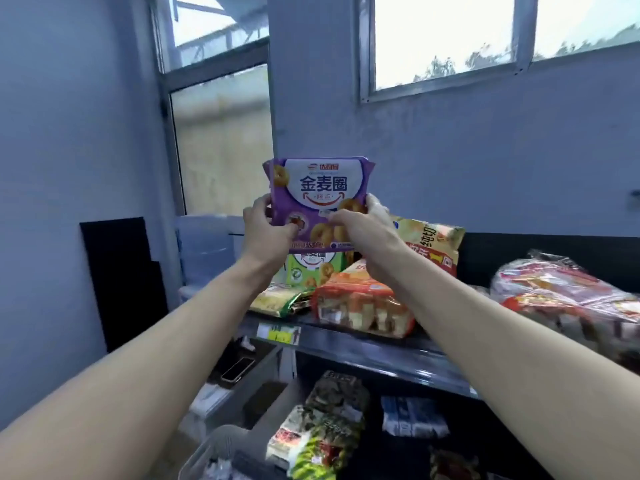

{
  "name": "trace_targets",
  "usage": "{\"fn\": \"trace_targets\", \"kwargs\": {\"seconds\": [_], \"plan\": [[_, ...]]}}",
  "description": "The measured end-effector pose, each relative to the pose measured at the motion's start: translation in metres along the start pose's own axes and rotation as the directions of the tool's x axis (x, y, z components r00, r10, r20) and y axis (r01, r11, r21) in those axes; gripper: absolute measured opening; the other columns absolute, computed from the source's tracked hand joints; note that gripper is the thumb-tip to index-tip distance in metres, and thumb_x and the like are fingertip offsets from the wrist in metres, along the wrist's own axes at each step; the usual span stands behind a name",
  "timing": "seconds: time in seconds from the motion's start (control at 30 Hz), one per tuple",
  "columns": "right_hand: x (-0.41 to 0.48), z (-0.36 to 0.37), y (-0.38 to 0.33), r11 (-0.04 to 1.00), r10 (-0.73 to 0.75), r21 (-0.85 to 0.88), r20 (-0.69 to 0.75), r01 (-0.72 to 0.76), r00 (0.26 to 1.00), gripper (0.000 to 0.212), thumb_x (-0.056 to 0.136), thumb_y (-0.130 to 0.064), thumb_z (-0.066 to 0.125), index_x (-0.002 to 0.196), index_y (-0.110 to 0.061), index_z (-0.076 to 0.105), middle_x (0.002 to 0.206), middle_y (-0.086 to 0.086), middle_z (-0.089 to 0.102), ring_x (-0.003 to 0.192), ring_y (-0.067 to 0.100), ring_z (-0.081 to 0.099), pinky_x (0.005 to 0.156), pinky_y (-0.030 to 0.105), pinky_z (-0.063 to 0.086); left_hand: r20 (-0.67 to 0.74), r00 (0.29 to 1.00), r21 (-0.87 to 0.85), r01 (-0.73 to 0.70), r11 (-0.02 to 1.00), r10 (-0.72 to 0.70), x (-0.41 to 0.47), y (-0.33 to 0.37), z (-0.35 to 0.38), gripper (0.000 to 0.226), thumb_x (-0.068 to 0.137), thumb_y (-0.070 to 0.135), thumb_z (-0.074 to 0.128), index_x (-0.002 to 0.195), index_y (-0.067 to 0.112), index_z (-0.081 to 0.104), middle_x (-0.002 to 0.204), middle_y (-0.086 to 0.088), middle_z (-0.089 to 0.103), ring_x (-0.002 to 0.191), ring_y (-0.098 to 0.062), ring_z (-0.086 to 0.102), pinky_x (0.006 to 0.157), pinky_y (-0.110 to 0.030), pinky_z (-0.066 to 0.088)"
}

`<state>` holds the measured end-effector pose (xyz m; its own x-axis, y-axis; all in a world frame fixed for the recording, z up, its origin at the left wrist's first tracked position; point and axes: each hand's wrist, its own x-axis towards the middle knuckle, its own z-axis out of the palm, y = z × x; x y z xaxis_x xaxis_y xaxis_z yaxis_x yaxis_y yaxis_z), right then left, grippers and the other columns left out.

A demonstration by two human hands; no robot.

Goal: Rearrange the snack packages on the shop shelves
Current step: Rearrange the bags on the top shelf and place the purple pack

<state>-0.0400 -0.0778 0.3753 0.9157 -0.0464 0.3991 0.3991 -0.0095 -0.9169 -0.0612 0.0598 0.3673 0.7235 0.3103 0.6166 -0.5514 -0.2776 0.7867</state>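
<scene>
- The left hand (265,225) and right hand (363,225) are gripping the upright purple plastic snack bag (318,192), fingers curled around its lower edges.
- The bag is hovering above the green snack packet (313,268) on the dark top shelf (363,351).

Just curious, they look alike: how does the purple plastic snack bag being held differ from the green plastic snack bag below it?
The purple plastic snack bag is held up by the left hand and right hand; the green plastic snack bag stands on the shelf. The purple one's front shows; the green one is partly hidden. Both picture ring snacks.
</scene>
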Motion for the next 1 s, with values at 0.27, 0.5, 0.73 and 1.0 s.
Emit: {"fn": "trace_targets", "kwargs": {"seconds": [0.27,0.5,0.73,1.0], "plan": [[0.040,0.038,0.039,0.992,0.111,-0.060,0.044,-0.108,0.993,0.058,0.061,-0.024,0.066,0.117,-0.019,0.051,0.126,0.005,0.052,0.097,0.024,0.063,0.056,0.027,0.054,0.105,0.992,-0.058,0.078,0.995,-0.071,0.033,-0.058,-0.015,0.039,0.087,-0.003,0.058,0.124,0.005,0.048,0.088,0.006,0.055,0.075,-0.005,0.057,0.053,-0.011,0.053],[0.070,0.064,0.070,0.968,0.231,-0.106,0.028,-0.227,0.972,0.086,0.040,-0.035,0.071,0.122,-0.019,0.047,0.128,0.006,0.052,0.106,0.027,0.060,0.084,0.044,0.056,0.204,0.971,0.012,0.124,0.992,-0.124,0.065,-0.092,-0.025,0.038,0.087,-0.002,0.059,0.122,0.008,0.050,0.091,0.002,0.056,0.076,-0.007,0.058,0.052,-0.015,0.054],[0.078,0.083,0.080,0.923,0.289,-0.231,-0.106,-0.307,0.951,0.086,0.047,-0.028,0.066,0.129,-0.015,0.041,0.127,0.010,0.049,0.108,0.029,0.057,0.089,0.044,0.053,0.384,0.899,0.060,0.202,0.978,-0.209,0.099,-0.132,-0.021,0.048,0.085,-0.007,0.058,0.126,0.009,0.040,0.104,-0.004,0.056,0.079,-0.007,0.059,0.054,-0.018,0.053],[0.071,0.109,0.094,0.832,0.328,-0.350,-0.313,-0.430,0.891,0.041,0.064,-0.020,0.069,0.102,-0.013,0.053,0.114,0.011,0.057,0.106,0.028,0.056,0.091,0.043,0.051,0.667,0.691,0.300,0.093,0.949,-0.278,0.124,-0.176,-0.038,0.058,0.086,0.005,0.061,0.123,0.020,0.020,0.115,-0.007,0.055,0.102,-0.020,0.060,0.086,-0.033,0.052]]}}
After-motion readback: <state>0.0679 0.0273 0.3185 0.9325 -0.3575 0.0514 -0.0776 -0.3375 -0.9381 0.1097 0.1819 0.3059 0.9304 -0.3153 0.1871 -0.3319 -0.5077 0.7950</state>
